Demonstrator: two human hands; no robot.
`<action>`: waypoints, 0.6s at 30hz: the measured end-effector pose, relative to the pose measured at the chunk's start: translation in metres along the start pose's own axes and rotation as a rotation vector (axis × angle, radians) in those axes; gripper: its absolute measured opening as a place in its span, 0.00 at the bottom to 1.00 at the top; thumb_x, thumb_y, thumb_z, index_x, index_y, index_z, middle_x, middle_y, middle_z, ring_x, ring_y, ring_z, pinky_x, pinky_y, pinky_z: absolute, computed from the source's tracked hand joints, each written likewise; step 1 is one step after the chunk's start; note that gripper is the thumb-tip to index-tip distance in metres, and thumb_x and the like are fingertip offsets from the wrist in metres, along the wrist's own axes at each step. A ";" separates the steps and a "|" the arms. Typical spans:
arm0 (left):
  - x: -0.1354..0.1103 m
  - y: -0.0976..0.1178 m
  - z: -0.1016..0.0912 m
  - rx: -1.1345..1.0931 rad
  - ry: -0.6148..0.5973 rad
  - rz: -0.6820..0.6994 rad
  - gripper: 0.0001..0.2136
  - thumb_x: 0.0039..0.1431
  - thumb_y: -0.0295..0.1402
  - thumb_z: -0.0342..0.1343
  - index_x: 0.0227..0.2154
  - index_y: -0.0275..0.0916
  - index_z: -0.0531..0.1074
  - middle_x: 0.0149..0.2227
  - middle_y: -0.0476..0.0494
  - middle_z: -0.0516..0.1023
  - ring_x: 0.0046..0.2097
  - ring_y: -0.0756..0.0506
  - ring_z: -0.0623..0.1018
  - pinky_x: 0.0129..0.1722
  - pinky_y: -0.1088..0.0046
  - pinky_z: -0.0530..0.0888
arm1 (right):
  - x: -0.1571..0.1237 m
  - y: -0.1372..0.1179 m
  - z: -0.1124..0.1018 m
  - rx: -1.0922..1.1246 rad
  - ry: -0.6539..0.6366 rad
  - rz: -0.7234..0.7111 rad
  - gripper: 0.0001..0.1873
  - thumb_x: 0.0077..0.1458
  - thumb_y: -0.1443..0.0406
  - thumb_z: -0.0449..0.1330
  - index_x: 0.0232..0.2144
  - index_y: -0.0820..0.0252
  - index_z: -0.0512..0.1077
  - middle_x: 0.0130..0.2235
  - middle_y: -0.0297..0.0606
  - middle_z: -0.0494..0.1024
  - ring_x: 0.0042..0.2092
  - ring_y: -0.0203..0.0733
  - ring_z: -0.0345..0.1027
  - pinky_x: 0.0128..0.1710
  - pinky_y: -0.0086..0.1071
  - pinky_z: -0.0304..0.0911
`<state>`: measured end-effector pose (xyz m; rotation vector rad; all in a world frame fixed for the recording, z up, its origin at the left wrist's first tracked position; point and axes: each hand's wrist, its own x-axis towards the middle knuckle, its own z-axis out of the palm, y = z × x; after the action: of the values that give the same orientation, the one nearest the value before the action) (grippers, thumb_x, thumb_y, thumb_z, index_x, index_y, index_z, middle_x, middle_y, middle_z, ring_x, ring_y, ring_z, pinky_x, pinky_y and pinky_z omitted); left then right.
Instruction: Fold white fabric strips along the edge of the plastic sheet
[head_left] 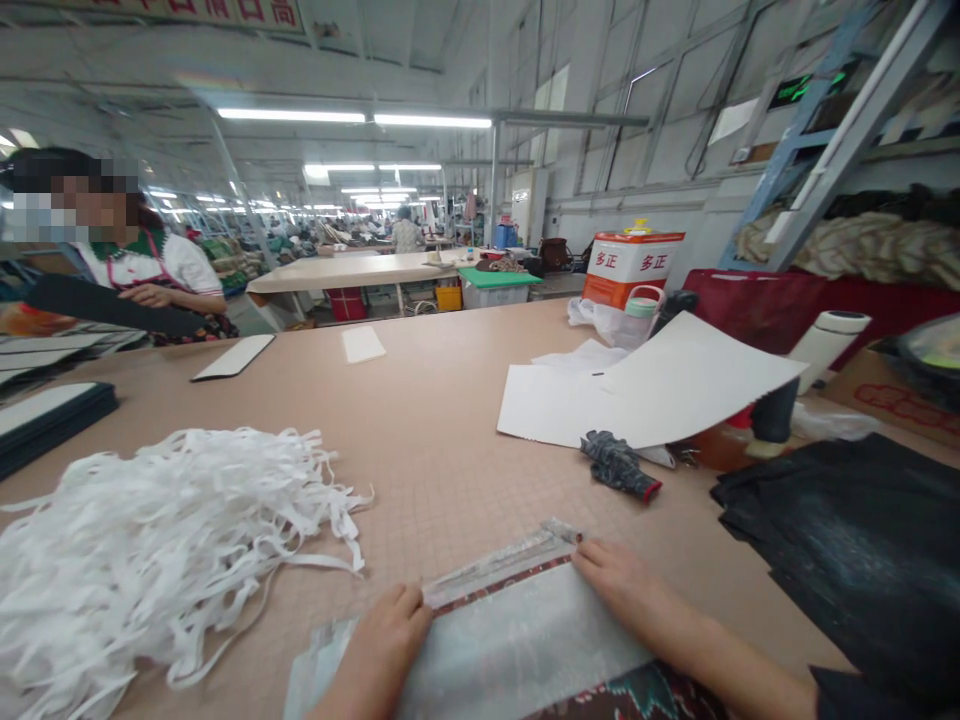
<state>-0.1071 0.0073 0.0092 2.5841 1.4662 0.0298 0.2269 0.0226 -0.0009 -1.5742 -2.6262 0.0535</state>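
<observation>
My left hand (pixel 386 640) lies with fingers curled on the near left part of a clear plastic bag (pixel 517 640) that holds folded patterned cloth. My right hand (pixel 622 580) rests flat on the bag's right end, its fingertips pressing the folded top strip (pixel 502 560). The bag lies on the tan table (pixel 442 440) at its near edge. Neither hand lifts anything.
A heap of white fabric strips (pixel 150 550) lies left. White card sheets (pixel 637 390), a rolled dark glove (pixel 619 465) and black fabric (pixel 862 540) sit right. A white flask (pixel 825 345) and a red-white can (pixel 630 265) stand behind. A person (pixel 142 265) works at far left.
</observation>
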 end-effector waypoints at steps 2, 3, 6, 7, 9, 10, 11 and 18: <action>-0.008 -0.010 -0.006 -0.047 -0.032 -0.085 0.11 0.56 0.21 0.45 0.30 0.40 0.70 0.34 0.48 0.71 0.37 0.49 0.69 0.36 0.74 0.64 | 0.008 -0.005 -0.007 -0.035 -0.090 0.048 0.17 0.49 0.79 0.46 0.32 0.62 0.72 0.36 0.44 0.74 0.37 0.45 0.66 0.35 0.35 0.58; -0.011 -0.014 -0.008 -0.057 -0.044 -0.114 0.11 0.57 0.21 0.44 0.29 0.40 0.70 0.34 0.49 0.70 0.36 0.49 0.69 0.36 0.75 0.64 | 0.015 -0.013 -0.011 -0.043 -0.128 0.050 0.17 0.48 0.79 0.46 0.31 0.63 0.72 0.36 0.46 0.74 0.36 0.46 0.67 0.34 0.36 0.58; -0.019 -0.018 -0.010 -0.028 -0.047 -0.129 0.10 0.58 0.23 0.44 0.29 0.40 0.70 0.33 0.49 0.71 0.36 0.49 0.69 0.35 0.75 0.64 | 0.041 -0.058 -0.018 0.006 -0.155 -0.047 0.16 0.47 0.79 0.47 0.31 0.64 0.71 0.35 0.46 0.74 0.37 0.46 0.66 0.34 0.35 0.58; -0.021 -0.018 -0.009 0.002 -0.034 -0.111 0.09 0.58 0.22 0.46 0.30 0.40 0.70 0.34 0.49 0.71 0.37 0.49 0.69 0.35 0.75 0.64 | 0.050 -0.077 -0.017 0.040 -0.138 -0.105 0.15 0.48 0.78 0.48 0.33 0.63 0.71 0.35 0.43 0.73 0.37 0.45 0.66 0.34 0.34 0.58; -0.024 -0.016 -0.005 0.077 0.013 -0.055 0.07 0.57 0.22 0.49 0.31 0.40 0.70 0.34 0.49 0.71 0.37 0.48 0.69 0.36 0.73 0.63 | 0.063 -0.113 -0.011 0.098 -0.083 -0.225 0.13 0.49 0.77 0.50 0.35 0.61 0.69 0.36 0.39 0.73 0.37 0.43 0.65 0.33 0.32 0.57; -0.025 -0.015 -0.003 0.117 0.045 -0.020 0.06 0.56 0.23 0.50 0.31 0.40 0.70 0.34 0.49 0.71 0.37 0.48 0.69 0.36 0.73 0.63 | 0.068 -0.129 -0.006 0.110 -0.046 -0.277 0.12 0.49 0.75 0.51 0.35 0.61 0.68 0.37 0.39 0.72 0.37 0.42 0.65 0.33 0.32 0.57; -0.027 -0.015 0.000 0.155 0.077 0.019 0.06 0.56 0.23 0.52 0.32 0.40 0.70 0.34 0.49 0.71 0.37 0.47 0.68 0.36 0.72 0.63 | 0.071 -0.142 0.000 0.109 -0.006 -0.320 0.10 0.50 0.74 0.53 0.36 0.61 0.68 0.37 0.39 0.72 0.37 0.43 0.64 0.33 0.32 0.57; -0.041 -0.023 0.006 0.259 0.156 0.126 0.08 0.54 0.24 0.55 0.37 0.37 0.68 0.34 0.48 0.71 0.35 0.46 0.67 0.38 0.69 0.63 | 0.047 -0.119 0.024 -0.016 0.113 -0.388 0.08 0.49 0.73 0.55 0.35 0.63 0.69 0.35 0.41 0.73 0.36 0.44 0.64 0.34 0.35 0.57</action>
<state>-0.1467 -0.0169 0.0023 2.9402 1.4398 0.0628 0.0984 0.0088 -0.0139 -1.0116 -2.7902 -0.0782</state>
